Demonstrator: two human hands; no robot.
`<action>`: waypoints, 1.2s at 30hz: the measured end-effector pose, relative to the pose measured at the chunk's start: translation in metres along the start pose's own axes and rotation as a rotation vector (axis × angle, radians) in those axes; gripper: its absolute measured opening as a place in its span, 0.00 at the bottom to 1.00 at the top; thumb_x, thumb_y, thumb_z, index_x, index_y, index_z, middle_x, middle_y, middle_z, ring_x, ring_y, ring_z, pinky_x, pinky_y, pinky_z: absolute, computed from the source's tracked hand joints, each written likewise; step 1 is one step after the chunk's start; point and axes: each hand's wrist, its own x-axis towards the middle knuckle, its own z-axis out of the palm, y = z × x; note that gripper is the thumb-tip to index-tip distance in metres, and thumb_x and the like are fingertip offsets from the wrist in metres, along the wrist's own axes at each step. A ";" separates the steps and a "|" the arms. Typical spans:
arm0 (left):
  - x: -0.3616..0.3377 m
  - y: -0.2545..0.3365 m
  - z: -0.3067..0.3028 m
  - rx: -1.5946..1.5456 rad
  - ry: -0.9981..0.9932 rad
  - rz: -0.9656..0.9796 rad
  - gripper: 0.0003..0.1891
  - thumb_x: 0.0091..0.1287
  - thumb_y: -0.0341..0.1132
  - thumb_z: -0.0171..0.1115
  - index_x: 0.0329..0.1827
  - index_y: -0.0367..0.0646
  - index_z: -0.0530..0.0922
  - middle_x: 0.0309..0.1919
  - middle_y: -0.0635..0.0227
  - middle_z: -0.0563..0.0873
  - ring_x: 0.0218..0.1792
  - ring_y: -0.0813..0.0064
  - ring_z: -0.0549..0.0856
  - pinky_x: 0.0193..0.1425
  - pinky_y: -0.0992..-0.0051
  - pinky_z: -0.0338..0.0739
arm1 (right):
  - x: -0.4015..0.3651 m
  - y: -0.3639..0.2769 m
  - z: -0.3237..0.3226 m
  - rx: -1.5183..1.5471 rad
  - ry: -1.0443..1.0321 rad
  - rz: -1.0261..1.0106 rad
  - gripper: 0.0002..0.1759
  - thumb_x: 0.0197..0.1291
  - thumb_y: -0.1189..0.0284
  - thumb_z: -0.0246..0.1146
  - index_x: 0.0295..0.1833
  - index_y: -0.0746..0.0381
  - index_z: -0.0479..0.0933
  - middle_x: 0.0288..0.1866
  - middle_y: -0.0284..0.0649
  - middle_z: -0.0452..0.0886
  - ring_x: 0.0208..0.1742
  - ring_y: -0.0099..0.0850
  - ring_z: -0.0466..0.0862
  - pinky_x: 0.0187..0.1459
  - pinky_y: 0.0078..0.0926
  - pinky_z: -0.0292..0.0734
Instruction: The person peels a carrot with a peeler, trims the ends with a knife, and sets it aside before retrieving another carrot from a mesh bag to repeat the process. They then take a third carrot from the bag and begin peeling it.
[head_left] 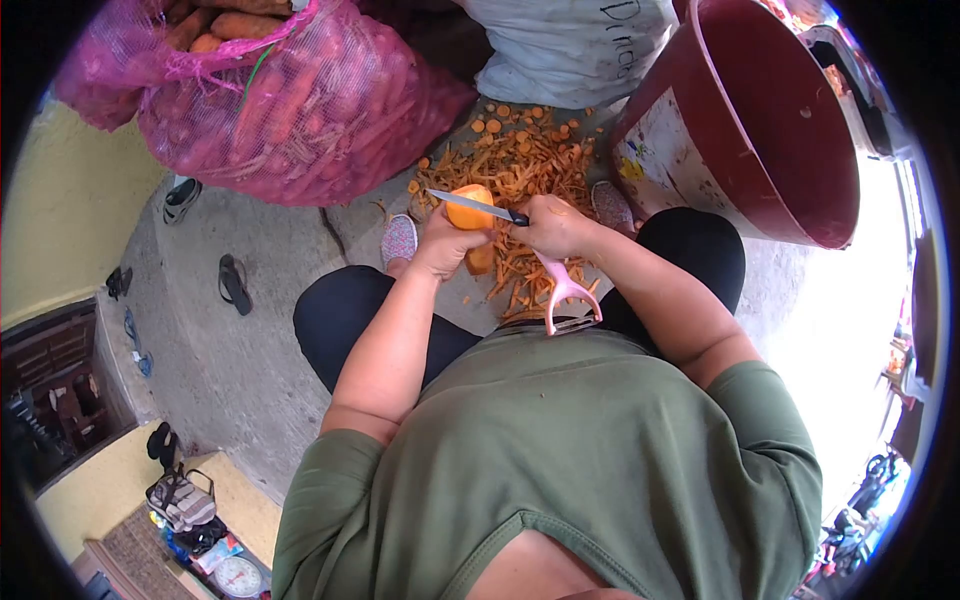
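My left hand (pixel 447 243) is closed around a thick peeled carrot (pixel 470 207), bright orange, its lower end showing below the fingers. In my right hand (pixel 556 226) is a knife (pixel 470 204) with a black handle; its blade lies across the carrot, pointing left. A pink Y-shaped peeler (pixel 569 290) also hangs from the right hand, its blade end down toward my lap. Beneath both hands, a heap of carrot peelings (pixel 541 165) and round cut ends covers the floor between my feet.
A pink mesh sack (pixel 300 110) full of carrots stands ahead on the left. A white sack (pixel 570 50) with black writing is at the top centre. To the right leans a large dark red bucket (pixel 690 150). Sandals, one a black flip-flop (pixel 234 284), lie on the concrete floor (pixel 215 370).
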 end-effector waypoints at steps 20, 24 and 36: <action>0.020 0.089 0.058 -0.020 -0.385 0.028 0.23 0.47 0.28 0.64 0.48 0.40 0.68 0.35 0.67 0.77 0.38 0.75 0.78 0.44 0.73 0.73 | 0.061 0.102 0.028 -0.190 -0.001 0.145 0.18 0.46 0.62 0.51 0.33 0.66 0.78 0.34 0.50 0.78 0.39 0.41 0.79 0.41 0.35 0.72; 0.026 0.177 0.150 -0.257 -0.533 0.238 0.19 0.57 0.39 0.58 0.48 0.40 0.68 0.35 0.68 0.76 0.37 0.76 0.77 0.41 0.73 0.74 | 0.035 0.072 0.012 -0.143 -0.027 0.216 0.17 0.48 0.64 0.51 0.36 0.66 0.77 0.39 0.49 0.78 0.42 0.38 0.78 0.42 0.33 0.72; 0.017 0.242 0.028 0.596 0.113 0.380 0.07 0.57 0.30 0.57 0.37 0.37 0.75 0.30 0.68 0.79 0.31 0.81 0.78 0.36 0.84 0.73 | 0.041 0.079 0.011 -0.226 0.033 0.184 0.20 0.45 0.60 0.55 0.33 0.68 0.76 0.34 0.51 0.78 0.38 0.42 0.79 0.40 0.34 0.72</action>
